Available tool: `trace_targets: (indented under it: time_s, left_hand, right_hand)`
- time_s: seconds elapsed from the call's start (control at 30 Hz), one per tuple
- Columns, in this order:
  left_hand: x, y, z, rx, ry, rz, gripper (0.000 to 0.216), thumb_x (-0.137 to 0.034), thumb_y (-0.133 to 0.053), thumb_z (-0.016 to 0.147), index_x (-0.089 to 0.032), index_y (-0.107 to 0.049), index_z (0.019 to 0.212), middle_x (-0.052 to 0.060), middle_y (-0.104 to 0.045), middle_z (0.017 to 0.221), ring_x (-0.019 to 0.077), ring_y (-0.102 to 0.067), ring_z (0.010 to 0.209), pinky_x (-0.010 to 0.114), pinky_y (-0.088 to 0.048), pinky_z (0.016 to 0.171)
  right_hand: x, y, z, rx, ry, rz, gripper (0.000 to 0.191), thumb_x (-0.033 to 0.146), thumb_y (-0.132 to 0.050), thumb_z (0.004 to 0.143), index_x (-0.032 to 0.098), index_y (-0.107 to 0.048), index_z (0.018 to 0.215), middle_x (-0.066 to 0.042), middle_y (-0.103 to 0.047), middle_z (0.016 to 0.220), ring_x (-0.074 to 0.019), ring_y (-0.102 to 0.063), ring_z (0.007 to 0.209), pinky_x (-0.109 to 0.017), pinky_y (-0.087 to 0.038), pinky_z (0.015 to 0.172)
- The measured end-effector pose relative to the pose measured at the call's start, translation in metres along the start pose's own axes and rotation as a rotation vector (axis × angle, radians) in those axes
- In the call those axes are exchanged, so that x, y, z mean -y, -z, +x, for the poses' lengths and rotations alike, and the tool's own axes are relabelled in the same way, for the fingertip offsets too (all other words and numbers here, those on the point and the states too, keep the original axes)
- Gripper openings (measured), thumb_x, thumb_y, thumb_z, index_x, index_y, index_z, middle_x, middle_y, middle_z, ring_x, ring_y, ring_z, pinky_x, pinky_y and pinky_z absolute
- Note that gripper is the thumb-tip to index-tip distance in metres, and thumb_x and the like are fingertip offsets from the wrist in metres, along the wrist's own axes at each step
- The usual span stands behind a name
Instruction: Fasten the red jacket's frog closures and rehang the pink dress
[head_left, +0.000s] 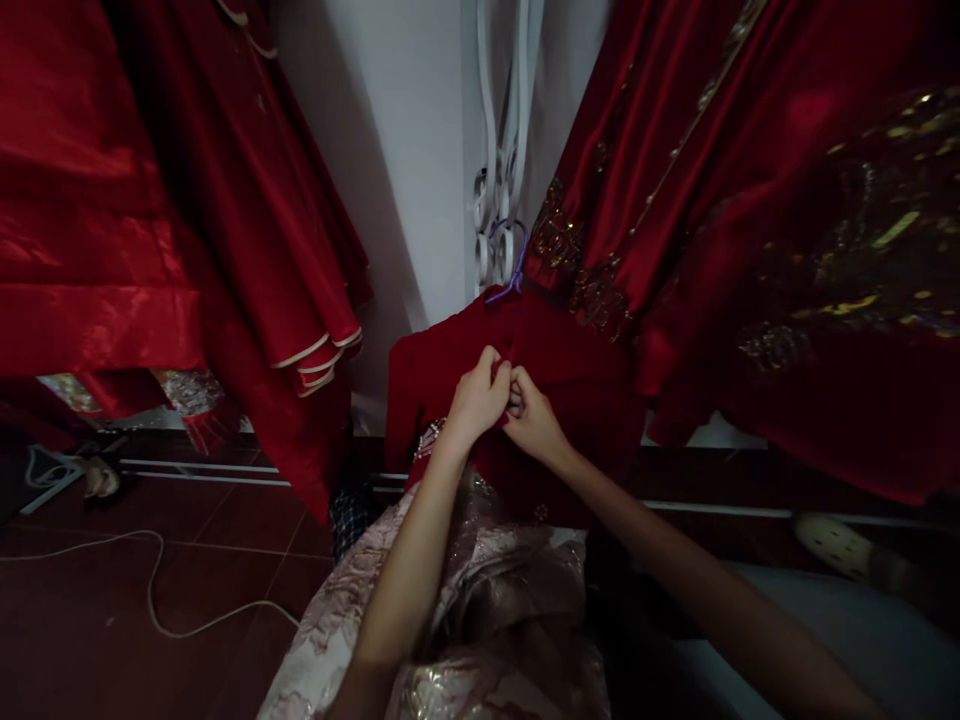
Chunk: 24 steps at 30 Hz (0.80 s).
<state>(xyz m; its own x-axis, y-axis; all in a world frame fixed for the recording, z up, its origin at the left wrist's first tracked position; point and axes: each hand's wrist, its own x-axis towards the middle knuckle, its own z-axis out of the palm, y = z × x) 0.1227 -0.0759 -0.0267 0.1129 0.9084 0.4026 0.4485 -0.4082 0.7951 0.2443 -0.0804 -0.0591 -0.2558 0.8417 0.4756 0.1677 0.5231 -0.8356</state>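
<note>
A dark red jacket-like garment point(435, 365) hangs in front of me from a purple hanger point(517, 270), hooked on a white scrolled metal stand point(491, 200). My left hand point(481, 393) pinches the front of this garment near its middle. Close against it, my right hand point(531, 412) is closed on the same red cloth, its fingers curled. Whatever small part lies between the fingertips is hidden. Below my hands, a pale pink shiny brocade fabric point(517, 570) spreads out, with silvery beading near its top.
Red satin garments point(247, 180) with pale piping hang at left. Red gowns point(645, 180) with gold embroidery hang at right. A low white rail point(210, 472) and a cable point(157, 580) cross the tiled floor. A pale clog point(832, 545) lies at right.
</note>
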Motion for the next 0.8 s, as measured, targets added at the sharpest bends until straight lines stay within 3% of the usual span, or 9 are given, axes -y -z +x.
trace_targets:
  time_s: [0.17, 0.3, 0.43, 0.57, 0.7, 0.8]
  left_hand:
    - [0.003, -0.008, -0.018, -0.037, 0.038, -0.327, 0.029, -0.048, -0.037, 0.086, -0.021, -0.042, 0.077, -0.003, -0.048, 0.071, 0.01, -0.048, 0.068, 0.022, -0.041, 0.071]
    - [0.016, -0.01, -0.029, -0.047, 0.122, -0.545, 0.019, -0.037, -0.038, 0.088, -0.02, -0.046, 0.089, 0.001, -0.053, 0.082, 0.0109, -0.052, 0.075, 0.024, -0.043, 0.074]
    - [0.022, -0.02, -0.031, -0.112, 0.03, -0.605, 0.019, -0.025, -0.05, 0.081, -0.021, -0.044, 0.098, 0.003, -0.054, 0.091, 0.0105, -0.053, 0.085, 0.025, -0.042, 0.081]
    - [0.023, -0.024, -0.032, -0.147, 0.002, -0.672, 0.025, -0.026, -0.057, 0.076, -0.022, -0.038, 0.092, 0.0, -0.052, 0.085, 0.0084, -0.054, 0.076, 0.022, -0.042, 0.073]
    - [0.022, -0.018, -0.034, -0.067, 0.0, -0.598, 0.015, -0.027, -0.054, 0.078, -0.021, -0.041, 0.082, -0.002, -0.048, 0.076, 0.0076, -0.05, 0.067, 0.02, -0.04, 0.065]
    - [0.022, -0.014, -0.035, -0.037, -0.027, -0.547, 0.007, -0.023, -0.05, 0.079, -0.02, -0.045, 0.083, -0.001, -0.05, 0.079, 0.0088, -0.051, 0.072, 0.021, -0.041, 0.069]
  right_hand:
    - [-0.003, 0.004, -0.004, -0.109, 0.004, 0.15, 0.02, 0.026, -0.054, 0.069, 0.024, -0.037, 0.079, 0.002, -0.044, 0.076, -0.0104, -0.05, 0.068, -0.022, -0.045, 0.063]
    - [0.0, 0.012, -0.012, -0.088, -0.055, 0.237, 0.019, 0.029, -0.055, 0.072, 0.025, -0.043, 0.085, 0.001, -0.048, 0.081, -0.0112, -0.052, 0.073, -0.022, -0.048, 0.063]
    - [0.002, 0.013, -0.016, -0.082, -0.089, 0.268, 0.018, 0.035, -0.052, 0.077, 0.026, -0.049, 0.092, -0.001, -0.052, 0.089, -0.0122, -0.053, 0.078, -0.025, -0.052, 0.064]
    - [0.003, 0.011, -0.017, -0.117, -0.063, 0.188, 0.023, 0.038, -0.057, 0.076, 0.027, -0.051, 0.095, -0.002, -0.055, 0.092, -0.0133, -0.055, 0.08, -0.025, -0.053, 0.062]
    - [0.002, 0.011, -0.016, -0.099, -0.041, 0.165, 0.024, 0.039, -0.056, 0.078, 0.026, -0.051, 0.097, -0.003, -0.056, 0.096, -0.0137, -0.057, 0.08, -0.026, -0.053, 0.063]
    - [-0.001, 0.011, -0.014, -0.101, 0.005, 0.146, 0.023, 0.038, -0.058, 0.078, 0.025, -0.052, 0.096, -0.003, -0.057, 0.097, -0.0135, -0.057, 0.08, -0.026, -0.052, 0.066]
